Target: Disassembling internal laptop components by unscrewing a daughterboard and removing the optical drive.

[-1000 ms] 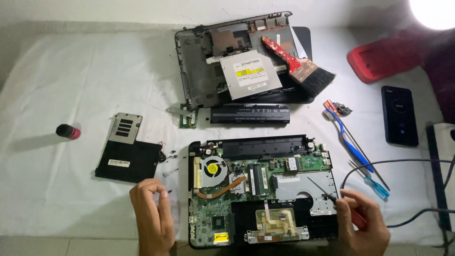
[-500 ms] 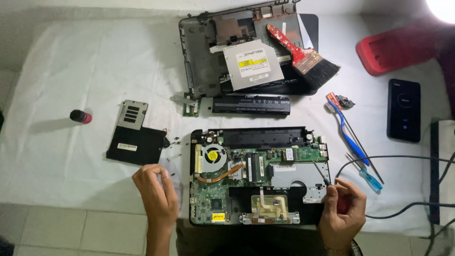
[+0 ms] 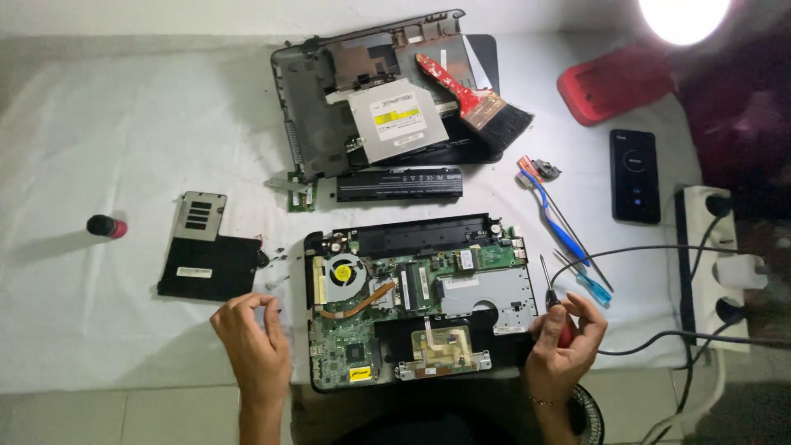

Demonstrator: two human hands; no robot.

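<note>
Opened laptop base, board + fan exposed, sits centre-bottom of the white cloth, between both hands. Right hand closed around a red-handled screwdriver, shaft pointing up just off the base's right edge, tip not on any screw. Left hand rests on cloth just left of the base, thumb + fingers pinched together; can't tell if there's a screw in them, too small. Around: black cover panel left, few loose screws beside it, small red-capped bottle far left, battery + small board behind the base, second shell w/ optical drive and red brush on top, blue tools right, phone, power strip w/ cables crossing near right hand. Vs 0.5 s ago: right hand has raised the driver clear of the base, left hand barely moved. Lamp glare top right washes out that corner; forearms cut off at frame bottom.
</note>
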